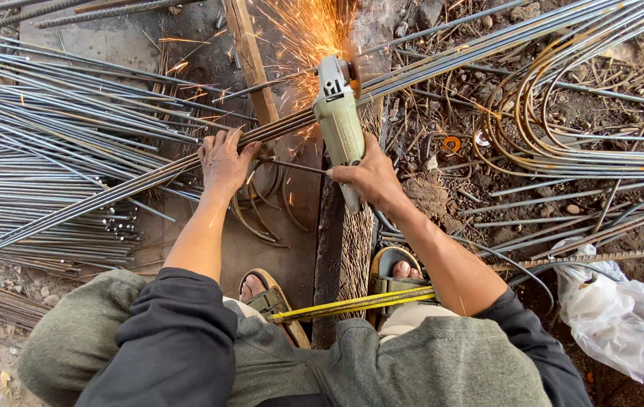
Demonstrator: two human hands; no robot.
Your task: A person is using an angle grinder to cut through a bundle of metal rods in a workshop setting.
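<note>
My right hand grips the body of a pale green angle grinder. Its disc bites into a long bundle of steel rods that runs diagonally from lower left to upper right, and orange sparks spray away from me. My left hand lies flat on the same bundle, a little left of the cut, pressing the rods down. Both sleeves are dark and pushed up. I squat with my sandalled feet below the rods.
A big pile of straight steel rods lies to the left. Curved bent rods lie at the right, with a white plastic bag lower right. A wooden plank runs under the bundle. A yellow tape measure strip crosses my knees. A black cable trails right.
</note>
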